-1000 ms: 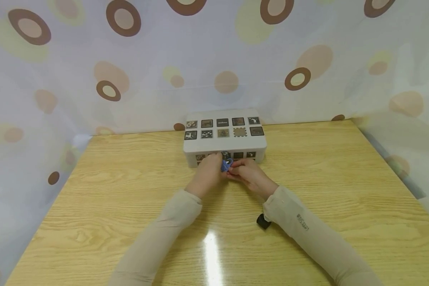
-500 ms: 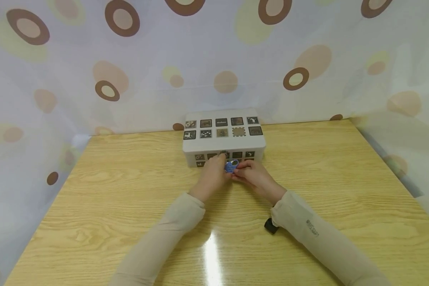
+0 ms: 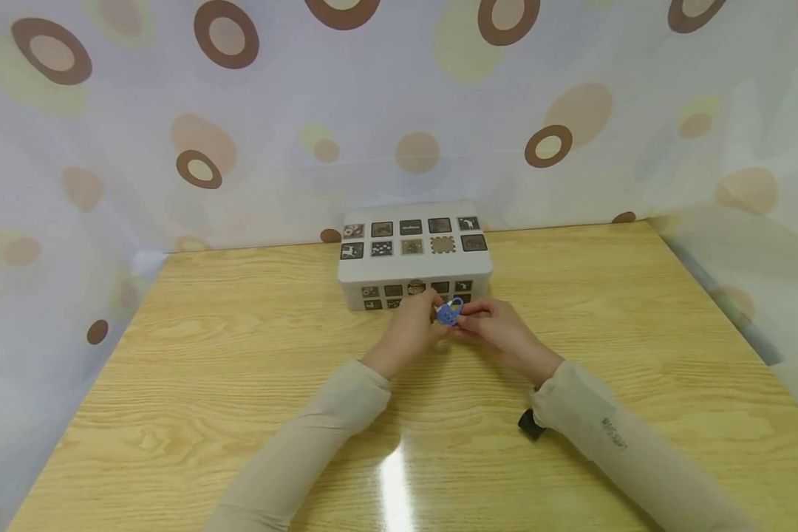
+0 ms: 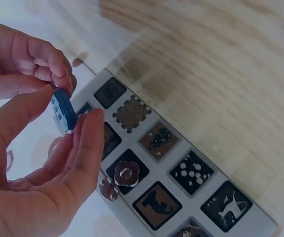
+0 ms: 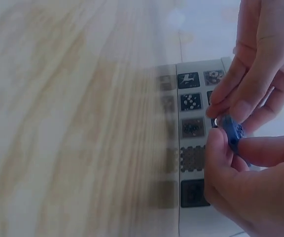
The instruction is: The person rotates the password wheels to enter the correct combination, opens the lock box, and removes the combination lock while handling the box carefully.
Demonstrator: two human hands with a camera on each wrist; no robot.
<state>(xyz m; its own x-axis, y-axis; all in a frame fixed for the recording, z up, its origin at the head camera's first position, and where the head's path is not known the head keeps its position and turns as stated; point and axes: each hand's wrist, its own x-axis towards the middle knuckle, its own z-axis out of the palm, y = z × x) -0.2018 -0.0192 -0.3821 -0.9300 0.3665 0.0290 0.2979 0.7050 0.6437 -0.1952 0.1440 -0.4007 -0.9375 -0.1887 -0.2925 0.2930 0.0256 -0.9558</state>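
Note:
A small blue padlock (image 3: 448, 314) with a looped shackle and little marks on its face is held up in front of the box (image 3: 406, 267). My right hand (image 3: 499, 329) pinches it between thumb and finger, as the right wrist view shows. From the left, my left hand (image 3: 408, 325) has its thumb and fingertips around the padlock's other end. In the left wrist view the padlock (image 4: 63, 109) appears edge-on between the two hands. The white box, printed with dark picture squares, has its lid down. Its metal clasp (image 3: 416, 286) shows at the front, just beyond my left fingers.
The box stands at the back of the wood-grain table (image 3: 239, 355), near a patterned curtain (image 3: 372, 103). A small black object (image 3: 530, 424) sits beside the right cuff. More curtain runs along both sides of the table.
Both hands have moved right with the padlock, away from the box's clasp. The clasp, hidden behind the left hand before, now shows. The box has stayed put.

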